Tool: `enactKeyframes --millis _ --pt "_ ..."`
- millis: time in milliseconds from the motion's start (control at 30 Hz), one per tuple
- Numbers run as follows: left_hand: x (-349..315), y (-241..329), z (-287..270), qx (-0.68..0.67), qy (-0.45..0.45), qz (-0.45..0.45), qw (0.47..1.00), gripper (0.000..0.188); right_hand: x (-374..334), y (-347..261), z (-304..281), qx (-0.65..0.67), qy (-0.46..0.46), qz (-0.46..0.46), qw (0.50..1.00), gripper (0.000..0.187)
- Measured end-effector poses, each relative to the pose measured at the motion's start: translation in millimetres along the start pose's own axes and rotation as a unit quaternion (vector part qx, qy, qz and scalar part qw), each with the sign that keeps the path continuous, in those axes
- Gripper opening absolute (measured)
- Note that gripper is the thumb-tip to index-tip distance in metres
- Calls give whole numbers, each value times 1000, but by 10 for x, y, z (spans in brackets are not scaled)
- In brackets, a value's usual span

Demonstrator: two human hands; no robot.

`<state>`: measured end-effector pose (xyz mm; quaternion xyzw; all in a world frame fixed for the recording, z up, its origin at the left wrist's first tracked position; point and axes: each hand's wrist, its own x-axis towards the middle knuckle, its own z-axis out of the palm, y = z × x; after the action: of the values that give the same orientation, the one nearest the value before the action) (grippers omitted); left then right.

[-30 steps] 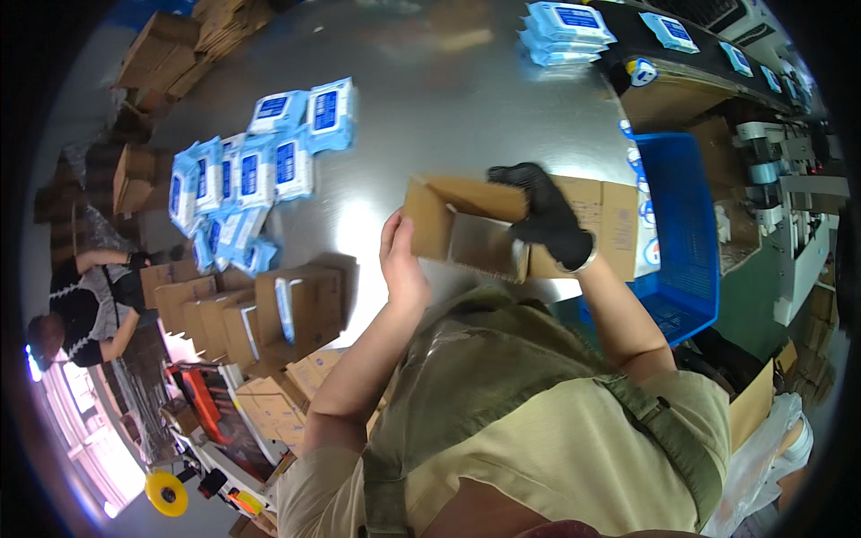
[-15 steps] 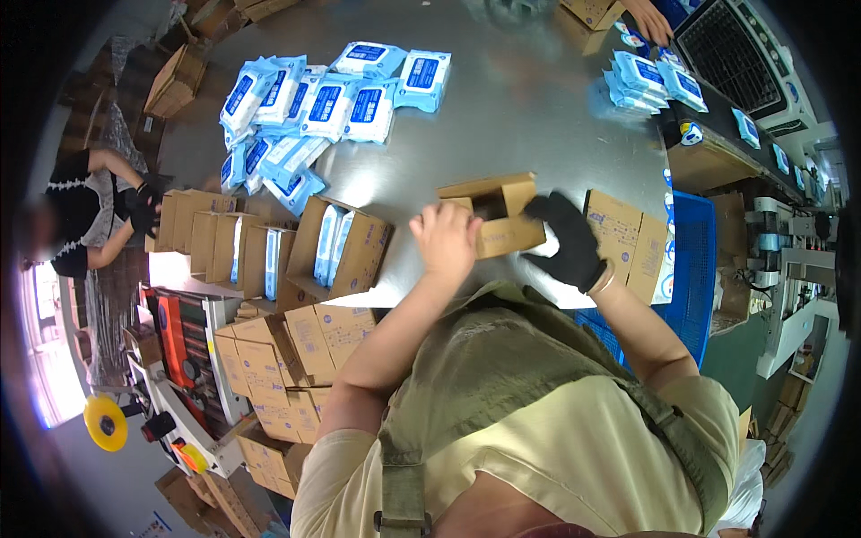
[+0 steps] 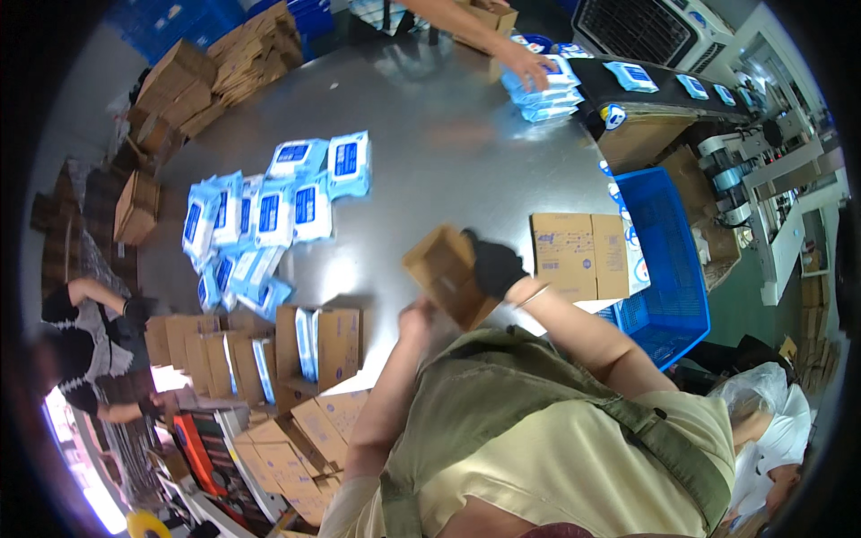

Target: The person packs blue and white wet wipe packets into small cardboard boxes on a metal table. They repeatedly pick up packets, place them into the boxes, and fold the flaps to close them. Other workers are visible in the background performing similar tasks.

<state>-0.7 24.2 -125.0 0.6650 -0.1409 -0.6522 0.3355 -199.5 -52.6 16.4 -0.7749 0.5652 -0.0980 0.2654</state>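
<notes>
A small open cardboard box (image 3: 446, 273) is tilted above the near part of the metal table, blurred by motion, its inside showing. My right hand (image 3: 496, 266), in a black glove, grips its right side. My bare left hand (image 3: 415, 321) is closed beside the box's near left edge; whether it pinches the cardboard there is hidden. Left of it stands an open carton (image 3: 339, 345) with blue-and-white wipe packs (image 3: 307, 344) upright inside. Farther off lies a heap of wipe packs (image 3: 271, 215). A closed, printed carton (image 3: 564, 255) lies to the right of my gloved hand.
Several more open cartons (image 3: 199, 354) line the table's left edge, with stacked cartons (image 3: 296, 448) below. A blue plastic crate (image 3: 668, 269) is at right. Another person's hand (image 3: 529, 67) rests on packs by the conveyor (image 3: 596, 81). A gloved co-worker (image 3: 94, 341) is at far left.
The box has turned so its opening tilts up, and my right hand has turned with it. My left hand has come down from its top to its near left edge. The view has shifted.
</notes>
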Motion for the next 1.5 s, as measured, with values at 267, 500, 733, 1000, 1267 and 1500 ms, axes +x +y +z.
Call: enactKeyframes --millis 267,500,733,1000,1267,1500 --pt "-752 1230 276 601 211 309 707 14 316 192 -57 178 -255 -121 943 63" --pt "-699 1075 227 602 266 289 695 11 1507 2862 -1676 -122 359 -37 924 54" --pt "-624 1104 331 588 309 282 693 15 2601 3281 -2309 -343 136 183 911 101" --pt "-636 1132 378 571 320 301 694 14 2856 3316 -1973 -155 47 78 984 111" --pt "-630 1102 324 603 303 270 687 12 1579 2073 -712 -144 137 -51 979 76" --pt "-685 1071 270 581 294 289 702 7 1266 1667 -438 -20 105 -25 994 60"
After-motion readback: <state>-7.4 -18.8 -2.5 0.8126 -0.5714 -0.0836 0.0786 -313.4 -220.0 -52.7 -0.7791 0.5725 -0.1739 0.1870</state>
